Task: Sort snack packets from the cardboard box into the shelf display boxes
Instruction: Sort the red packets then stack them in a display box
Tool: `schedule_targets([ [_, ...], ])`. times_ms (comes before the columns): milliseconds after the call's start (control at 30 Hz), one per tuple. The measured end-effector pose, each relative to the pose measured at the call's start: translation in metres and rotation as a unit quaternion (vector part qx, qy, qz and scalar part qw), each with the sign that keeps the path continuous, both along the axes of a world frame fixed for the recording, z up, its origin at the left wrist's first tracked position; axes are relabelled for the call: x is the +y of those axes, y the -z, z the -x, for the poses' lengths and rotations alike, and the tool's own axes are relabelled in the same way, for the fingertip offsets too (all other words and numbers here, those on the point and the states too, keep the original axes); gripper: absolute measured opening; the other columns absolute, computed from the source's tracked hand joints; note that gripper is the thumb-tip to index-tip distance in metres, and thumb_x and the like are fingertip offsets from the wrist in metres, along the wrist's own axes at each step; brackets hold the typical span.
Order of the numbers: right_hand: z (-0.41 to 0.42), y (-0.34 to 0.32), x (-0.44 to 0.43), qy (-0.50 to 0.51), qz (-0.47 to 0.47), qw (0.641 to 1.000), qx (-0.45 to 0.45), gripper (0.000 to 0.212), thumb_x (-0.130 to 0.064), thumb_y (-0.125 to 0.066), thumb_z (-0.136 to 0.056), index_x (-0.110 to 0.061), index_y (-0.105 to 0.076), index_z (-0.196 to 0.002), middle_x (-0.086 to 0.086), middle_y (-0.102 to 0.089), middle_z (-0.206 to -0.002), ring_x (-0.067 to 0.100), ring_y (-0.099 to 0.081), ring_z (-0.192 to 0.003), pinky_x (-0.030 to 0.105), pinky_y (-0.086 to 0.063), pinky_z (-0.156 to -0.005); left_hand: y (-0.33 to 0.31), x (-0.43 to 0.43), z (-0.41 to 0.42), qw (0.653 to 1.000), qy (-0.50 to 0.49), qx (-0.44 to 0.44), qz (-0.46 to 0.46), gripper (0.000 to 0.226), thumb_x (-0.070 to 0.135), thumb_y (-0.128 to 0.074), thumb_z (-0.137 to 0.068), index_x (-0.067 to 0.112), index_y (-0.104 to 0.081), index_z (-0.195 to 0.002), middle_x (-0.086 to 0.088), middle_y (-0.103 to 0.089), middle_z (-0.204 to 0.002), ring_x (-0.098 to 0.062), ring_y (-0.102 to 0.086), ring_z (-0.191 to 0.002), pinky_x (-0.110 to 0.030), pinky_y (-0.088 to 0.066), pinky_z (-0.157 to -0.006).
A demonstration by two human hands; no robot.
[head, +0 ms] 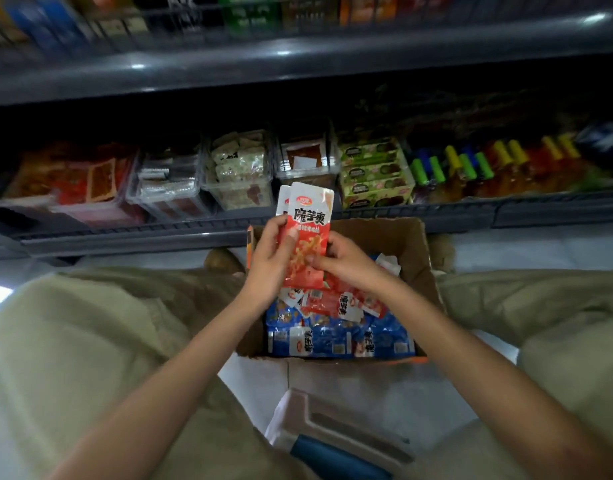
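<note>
Closest to the camera, at the bottom centre, a pale grey plastic object with a dark blue part (333,427) lies on the light floor, too blurred to identify. On either side of it spread the person's legs in khaki trousers (90,341), and two bare forearms reach forward between them.

Just beyond, an open brown cardboard box (414,251) sits on the floor. Its near half is packed with shiny blue snack packets (333,339); further in, loose red and white snack packets (336,303) lie heaped on them.

Above the box's far half, both hands hold up a small stack of red snack packets with white tops and bold black lettering (310,223), upright, front facing the camera. The left hand (268,268) wraps its fingers around the stack's left edge, thumb pressed on the front. The right hand (348,261) pinches the stack's lower right edge, fingers curled.

Behind the stack runs a dark grey metal shelf (194,233). It carries a row of clear plastic display boxes (239,188) holding assorted snacks, a green printed carton (374,178) just right of them, and small bottles with green, yellow and blue caps (471,164) further right. Flat red pouches (90,178) fill the shelf's left end.

Higher up, a second dark shelf (298,62) holds blurred, colourful goods.
</note>
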State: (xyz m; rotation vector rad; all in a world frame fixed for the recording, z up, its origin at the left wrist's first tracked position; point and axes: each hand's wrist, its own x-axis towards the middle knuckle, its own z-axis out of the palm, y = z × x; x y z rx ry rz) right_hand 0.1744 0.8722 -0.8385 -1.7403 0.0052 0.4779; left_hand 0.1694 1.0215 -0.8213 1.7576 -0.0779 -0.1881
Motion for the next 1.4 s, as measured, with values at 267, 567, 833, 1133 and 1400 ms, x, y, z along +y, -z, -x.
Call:
schedule_targets([
  [267, -0.017, -0.087, -0.041, 0.054, -0.001, 0.995, -0.087, 0.043, -0.022, -0.053, -0.095, -0.024, -0.025, -0.128, -0.013, -0.05, -0.109, -0.002, -0.053, -0.091, 0.01, -0.046, -0.063, -0.058, -0.039, -0.015, 0.986, 0.049, -0.161, -0.019, 0.057, 0.003, -0.057, -0.092, 0.021, -0.025, -0.136, 0.017, -0.048, -0.123, 0.002, -0.057, -0.109, -0.019, -0.05, -0.084],
  [567, -0.031, -0.179, -0.081, 0.084, -0.129, 0.979, -0.134, 0.049, -0.02, -0.059, -0.091, -0.02, -0.031, -0.131, 0.003, -0.058, -0.109, 0.014, -0.068, -0.076, 0.025, -0.053, -0.047, -0.138, -0.09, -0.028, 0.936, 0.082, -0.317, -0.133, 0.065, 0.008, -0.049, -0.093, 0.04, -0.02, -0.141, 0.011, -0.053, -0.128, -0.002, -0.061, -0.096, -0.031, -0.056, -0.075],
  [833, -0.071, -0.224, -0.107, 0.119, -0.199, 0.937, -0.262, 0.038, -0.007, -0.061, -0.087, -0.025, -0.047, -0.118, 0.002, -0.066, -0.111, 0.016, -0.066, -0.101, 0.031, -0.057, -0.079, -0.195, -0.116, -0.093, 0.877, 0.046, -0.449, -0.167, 0.042, 0.018, -0.053, -0.094, 0.031, -0.029, -0.127, -0.001, -0.051, -0.121, -0.023, -0.059, -0.095, -0.046, -0.05, -0.073],
  [1133, -0.15, -0.283, -0.143, 0.272, -0.137, 0.828, -0.472, 0.037, -0.017, -0.064, -0.088, -0.026, -0.042, -0.117, 0.002, -0.058, -0.119, 0.016, -0.059, -0.112, 0.04, -0.052, -0.093, -0.179, -0.142, -0.201, 0.797, -0.065, -0.529, -0.285, 0.051, 0.036, -0.048, -0.093, 0.008, -0.033, -0.133, -0.013, -0.043, -0.129, -0.023, -0.039, -0.121, -0.038, -0.031, -0.106],
  [1400, -0.211, -0.293, -0.169, 0.222, -0.128, 0.863, -0.436, 0.029, -0.011, -0.061, -0.09, -0.023, -0.044, -0.11, -0.004, -0.06, -0.108, 0.009, -0.064, -0.094, 0.021, -0.054, -0.067, -0.142, -0.166, -0.234, 0.651, -0.127, -0.621, -0.417, 0.024, 0.028, -0.047, -0.091, 0.015, -0.057, -0.108, -0.005, -0.06, -0.117, -0.02, -0.047, -0.113, -0.043, -0.023, -0.106],
])
